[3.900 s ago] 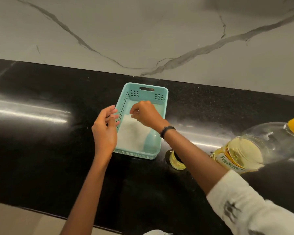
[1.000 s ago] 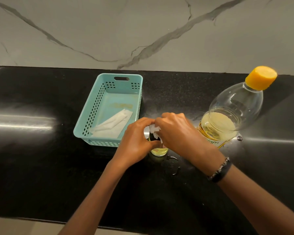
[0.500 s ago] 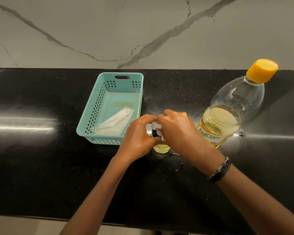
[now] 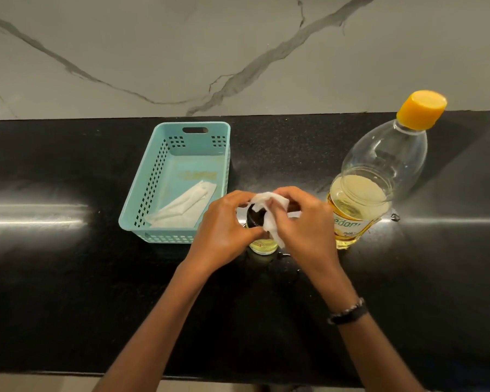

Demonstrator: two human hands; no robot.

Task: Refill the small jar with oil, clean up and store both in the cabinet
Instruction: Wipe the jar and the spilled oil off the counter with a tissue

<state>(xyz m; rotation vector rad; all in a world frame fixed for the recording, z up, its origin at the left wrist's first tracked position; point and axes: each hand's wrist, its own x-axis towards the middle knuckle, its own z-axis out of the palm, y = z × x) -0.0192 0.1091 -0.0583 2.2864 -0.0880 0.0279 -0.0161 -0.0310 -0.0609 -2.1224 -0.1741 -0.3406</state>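
The left hand curls its grip round the small jar, fingers wrapped about the upper part just under the dark lid. The right hand pinches a crumpled white tissue in its grip and presses it against the top and side of the jar; part of the tissue hangs down the jar's right side. The two hands touch across the lid. A dark beaded bracelet sits on the right wrist.

The jar stands upright on the black bench, near its middle. Below the hands only its lower part shows, clear glass with pale yellow oil in it. How full it is cannot be told, since the hands hide the rest.

Just to the right of the right hand stands the oil bottle, clear plastic, upright, with an orange cap on. Yellow oil fills about its lower part; above that it is empty. A yellow label wraps the base, partly hidden by the right hand.

To the left of the jar, apart from it, lies a teal basket with perforated walls and a handle slot at the far end. In it rests a folded white tissue sheet, lying toward the near end.

A small dark speck lies on the bench right of the bottle. Behind the bench rises a pale marble wall with grey veins.
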